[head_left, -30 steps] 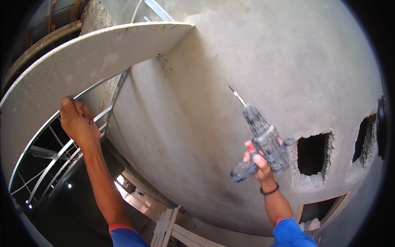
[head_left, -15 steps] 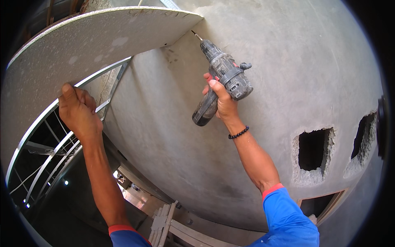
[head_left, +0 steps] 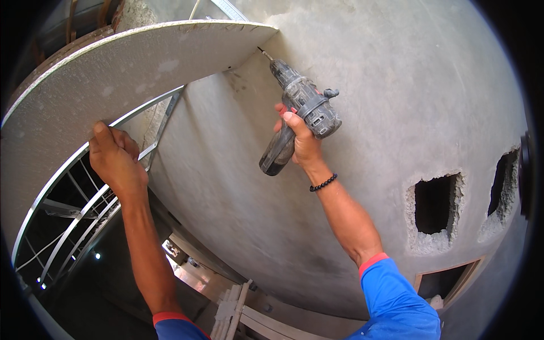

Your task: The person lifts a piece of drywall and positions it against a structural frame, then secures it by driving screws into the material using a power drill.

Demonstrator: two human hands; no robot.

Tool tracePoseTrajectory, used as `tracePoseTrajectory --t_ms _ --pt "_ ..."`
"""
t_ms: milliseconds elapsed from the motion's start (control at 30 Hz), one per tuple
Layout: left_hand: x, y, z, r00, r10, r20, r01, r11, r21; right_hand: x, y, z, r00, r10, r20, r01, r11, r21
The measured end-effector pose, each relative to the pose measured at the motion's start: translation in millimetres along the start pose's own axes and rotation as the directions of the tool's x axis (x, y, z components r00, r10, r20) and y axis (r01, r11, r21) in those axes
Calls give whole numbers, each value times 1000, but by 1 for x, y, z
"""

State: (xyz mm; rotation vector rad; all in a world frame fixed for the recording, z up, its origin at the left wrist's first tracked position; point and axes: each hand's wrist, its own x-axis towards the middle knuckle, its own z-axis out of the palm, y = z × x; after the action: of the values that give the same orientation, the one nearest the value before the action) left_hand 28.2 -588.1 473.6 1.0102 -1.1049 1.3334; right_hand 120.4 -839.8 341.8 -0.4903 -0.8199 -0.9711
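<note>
A grey ceiling board point(head_left: 136, 79) with a pale, rough edge spans the upper left and meets the wall on its right. My left hand point(head_left: 118, 161) is closed at the board's near edge beside the metal frame, thumb against its face; the other fingertips are partly hidden. In my right hand point(head_left: 303, 140) is a dusty black cordless drill point(head_left: 309, 99), gripped by its handle and tilted up to the left. Its thin bit point(head_left: 264, 53) points at the board's right end, close to the wall joint; whether the tip touches, I cannot tell. A small dark spot point(head_left: 229, 68) marks the board's near edge.
A smooth grey plastered wall point(head_left: 385, 113) fills the right, with a rough-cut square hole point(head_left: 435, 204) and another beside it. Curved metal framing point(head_left: 68, 229) runs below the board at left. Far below lie stacked wooden planks point(head_left: 229, 311). A light metal strip point(head_left: 229, 8) rises above the board.
The drill has shifted slightly left, its bit now over the board's right end instead of beside it. My left hand stays at the board's edge. The whole view has moved a little.
</note>
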Motion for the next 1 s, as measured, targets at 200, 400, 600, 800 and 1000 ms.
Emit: tracePoseTrajectory --t_ms 200,400,600,800,1000 --pt "-2 2 6 1000 -22 0 22 1000 -21 1 5 -1 998 55 11 -56 997 62" --pt "0 -5 -2 997 20 71 -21 1000 9 -3 9 1 999 40 19 -41 998 55" --pt "1 -6 4 998 9 63 -10 1000 9 -2 15 -4 995 -39 86 46 996 -76" --pt "2 -11 0 996 -11 87 14 999 -38 -4 12 -2 995 -53 88 65 989 -134" --pt "2 -9 4 997 12 74 -11 1000 -7 -3 14 -5 996 -36 86 47 991 -128"
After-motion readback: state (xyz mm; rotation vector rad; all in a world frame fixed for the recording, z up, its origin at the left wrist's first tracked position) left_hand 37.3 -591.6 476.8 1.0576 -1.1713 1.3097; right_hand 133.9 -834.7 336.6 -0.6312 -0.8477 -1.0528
